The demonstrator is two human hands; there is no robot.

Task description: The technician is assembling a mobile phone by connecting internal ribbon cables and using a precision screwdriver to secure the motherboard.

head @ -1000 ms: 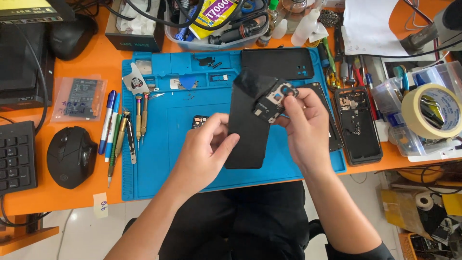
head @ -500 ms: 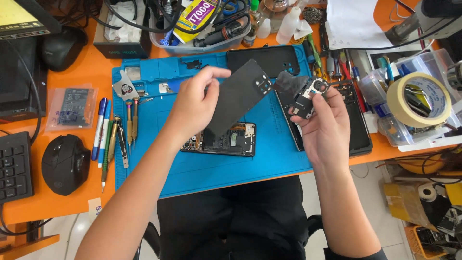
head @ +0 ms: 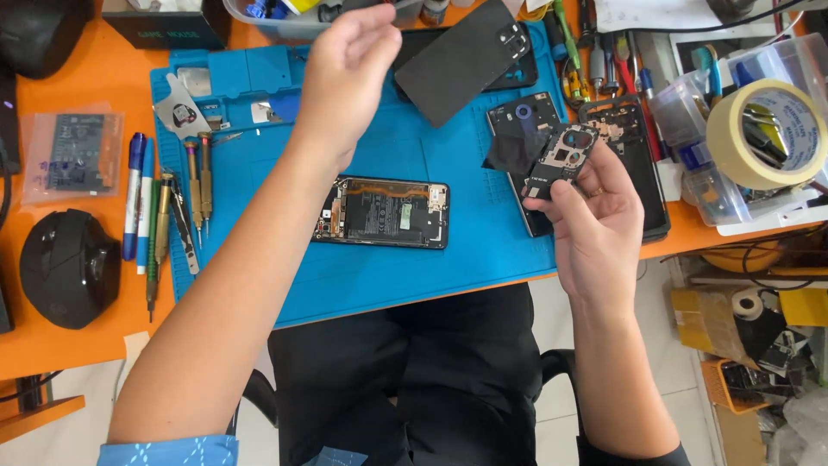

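Observation:
My right hand (head: 595, 229) grips a small dark camera-frame plate (head: 565, 155) with a black film flap hanging from it, held above the right edge of the blue repair mat (head: 388, 276). My left hand (head: 345, 73) hovers at the mat's far side with its fingers loosely apart and nothing in them. Just right of those fingers a black phone back cover (head: 466, 56) lies tilted over another dark phone. An opened phone (head: 384, 211), its battery and boards showing, lies flat on the mat between my arms.
Two dark phone frames (head: 634, 151) lie right of the mat. A masking tape roll (head: 768, 129) sits on clear boxes far right. Screwdrivers (head: 194, 185) and pens (head: 134, 198) line the mat's left edge, near a black mouse (head: 69, 267) and a bagged part (head: 73, 155).
My left hand carried the back cover off the opened phone to the mat's far side and let it go. My right hand moved right with the small plate.

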